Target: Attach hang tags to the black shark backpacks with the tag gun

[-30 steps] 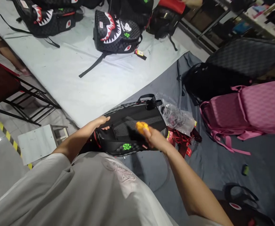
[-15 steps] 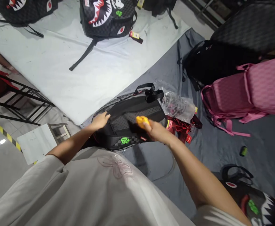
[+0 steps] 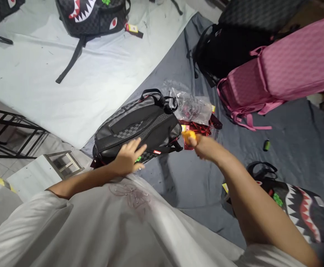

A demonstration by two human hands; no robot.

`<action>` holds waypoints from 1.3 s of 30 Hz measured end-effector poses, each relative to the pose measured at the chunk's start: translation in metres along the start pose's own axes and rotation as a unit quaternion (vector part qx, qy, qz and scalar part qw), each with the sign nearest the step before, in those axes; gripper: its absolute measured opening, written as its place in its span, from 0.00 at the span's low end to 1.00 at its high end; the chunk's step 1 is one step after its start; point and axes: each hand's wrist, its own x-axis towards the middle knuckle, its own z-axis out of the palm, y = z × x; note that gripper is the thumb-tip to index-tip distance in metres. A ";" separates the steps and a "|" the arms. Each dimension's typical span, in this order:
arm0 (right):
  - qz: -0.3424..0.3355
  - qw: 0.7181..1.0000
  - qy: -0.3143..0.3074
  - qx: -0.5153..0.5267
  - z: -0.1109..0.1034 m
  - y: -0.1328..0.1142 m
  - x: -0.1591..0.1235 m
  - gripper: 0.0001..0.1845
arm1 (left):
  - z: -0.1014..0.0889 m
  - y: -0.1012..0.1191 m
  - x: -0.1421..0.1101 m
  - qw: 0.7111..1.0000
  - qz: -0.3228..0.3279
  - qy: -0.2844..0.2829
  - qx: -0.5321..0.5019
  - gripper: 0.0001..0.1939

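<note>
A black backpack with grey checkered panels (image 3: 156,124) lies on the grey cloth (image 3: 189,181), directly in front of the person, its padded back and straps facing up; the left hand (image 3: 127,158) is open with fingers spread over the backpack's near left part, though whether it presses on it cannot be told; the right hand (image 3: 207,147) grips a small orange object (image 3: 190,136) just beside the backpack's right end; what the object is cannot be made out.

Just beyond that end lie a crumpled clear plastic bag (image 3: 196,108) and shiny red packaging (image 3: 199,128); farther right, a pink checkered backpack (image 3: 295,63) rests near a plain black bag (image 3: 228,55); a small dark cylinder with a green band (image 3: 266,145) lies below them; a black shark-mouth backpack (image 3: 303,211) sits at lower right, partly behind the right forearm.

On the white cloth (image 3: 39,78) at upper left, another black shark-mouth bag (image 3: 100,18) trails a strap; a pale wooden stool (image 3: 36,172) stands at the left.
</note>
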 end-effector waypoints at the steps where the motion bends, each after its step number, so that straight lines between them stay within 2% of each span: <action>1: -0.002 1.000 -0.019 0.006 -0.001 0.005 -0.003 0.21 | 0.007 0.010 -0.001 0.999 0.021 -0.035 -0.001 0.45; 3: -0.006 0.999 -0.037 0.023 -0.002 0.018 -0.009 0.20 | 0.021 0.022 -0.001 0.997 0.005 -0.081 0.010 0.44; 5: -0.002 0.999 -0.026 0.039 -0.002 0.033 -0.015 0.20 | 0.030 0.021 0.005 0.997 -0.036 -0.072 0.003 0.38; 7: -0.026 0.995 -0.056 0.077 -0.001 0.051 -0.023 0.21 | 0.031 0.011 0.015 0.993 -0.080 -0.044 -0.079 0.31; 8: -0.043 0.991 -0.071 0.101 0.001 0.060 -0.027 0.22 | 0.029 0.003 0.022 0.981 -0.117 -0.040 -0.149 0.27; 10: -0.052 0.986 -0.034 0.153 0.007 0.076 -0.035 0.24 | 0.022 -0.016 0.037 0.934 -0.209 -0.057 -0.284 0.23; 11: -0.050 0.983 -0.006 0.174 0.010 0.082 -0.039 0.25 | 0.018 -0.025 0.045 0.908 -0.249 -0.075 -0.329 0.24; 12: -0.055 0.980 -0.005 0.192 0.015 0.086 -0.042 0.27 | 0.016 -0.032 0.053 0.889 -0.277 -0.091 -0.354 0.27; 15: -0.095 0.968 -0.105 0.207 0.027 0.087 -0.048 0.30 | 0.013 -0.037 0.068 0.875 -0.303 -0.124 -0.357 0.32; 16: -0.090 0.971 -0.102 0.195 0.029 0.085 -0.049 0.30 | 0.014 -0.033 0.070 0.875 -0.307 -0.126 -0.353 0.32; 18: -0.064 0.983 -0.026 0.172 0.029 0.081 -0.050 0.29 | 0.020 -0.017 0.071 0.886 -0.306 -0.102 -0.334 0.29; 19: -0.061 0.985 -0.003 0.165 0.027 0.080 -0.050 0.29 | 0.024 -0.007 0.070 0.906 -0.294 -0.073 -0.297 0.27; 22: -0.072 0.988 -0.012 0.139 0.021 0.078 -0.053 0.28 | 0.038 0.021 0.067 0.972 -0.219 -0.004 -0.081 0.30; 24: -0.034 0.993 0.037 0.103 0.020 0.077 -0.054 0.26 | 0.046 0.031 0.067 0.982 -0.180 -0.015 0.048 0.34; 26: -0.017 0.995 0.046 0.086 0.022 0.075 -0.055 0.26 | 0.051 0.034 0.070 0.981 -0.169 -0.044 0.085 0.35; 29: -0.043 0.994 -0.013 0.102 0.035 0.070 -0.056 0.27 | 0.049 0.028 0.073 0.983 -0.160 -0.050 0.071 0.35; 32: -0.020 0.993 0.009 0.115 0.053 0.062 -0.061 0.26 | 0.037 0.016 0.075 0.987 -0.153 -0.051 -0.013 0.31; 35: -0.026 0.988 -0.017 0.148 0.076 0.049 -0.071 0.27 | 0.024 0.003 0.078 0.982 -0.140 -0.074 -0.099 0.29; 37: -0.017 0.988 -0.002 0.154 0.094 0.039 -0.079 0.27 | 0.019 -0.003 0.081 0.981 -0.129 -0.094 -0.114 0.30; 39: -0.021 0.989 -0.017 0.148 0.114 0.027 -0.089 0.26 | 0.015 -0.006 0.085 0.979 -0.117 -0.117 -0.121 0.30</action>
